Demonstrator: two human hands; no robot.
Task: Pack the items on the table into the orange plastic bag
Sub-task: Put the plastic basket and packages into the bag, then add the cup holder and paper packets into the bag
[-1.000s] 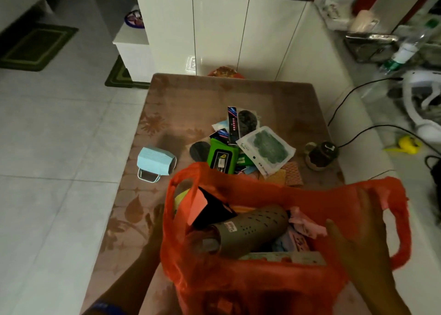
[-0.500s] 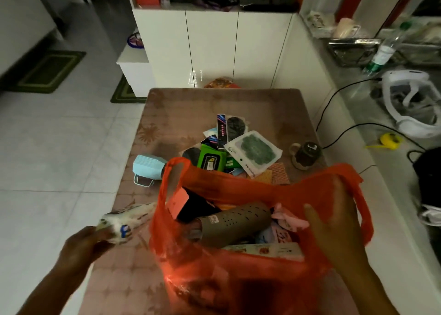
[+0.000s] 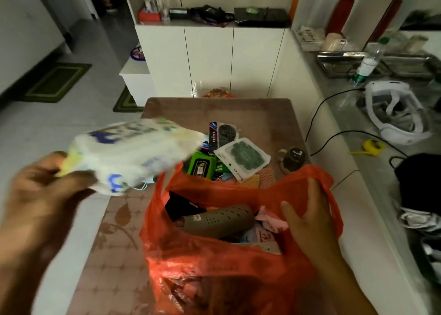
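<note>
We are looking down on the brown patterned table [image 3: 114, 248], which is carrying everything here. On its near end the orange plastic bag [image 3: 214, 264] is standing with its mouth gaping wide, already bulging with goods. Our right hand [image 3: 310, 224] is gripping the bag's right rim, thumb tucked inside the opening and fingers curled over the orange film by the handle loop. Our left hand [image 3: 45, 195] is raised at the left, above the table's left edge, clutching one end of a white soft pack [image 3: 133, 152] with blue and yellow print; the pack is blurred, and it is reaching out towards the bag's left handle without sitting inside. Within the bag a grey perforated cylinder [image 3: 217, 219] is lying on its side, with something black [image 3: 181, 205] just behind it and a pink wrapper [image 3: 269, 219] touching its right end. Beyond the bag, items are waiting in a heap on the table: a clear pouch with a green pad [image 3: 243, 157], a green pack [image 3: 201, 168] just left of it, a black card with a dark disc [image 3: 223, 133] behind. A small dark jar [image 3: 292, 159] is standing apart on the right, near the table's edge.
</note>
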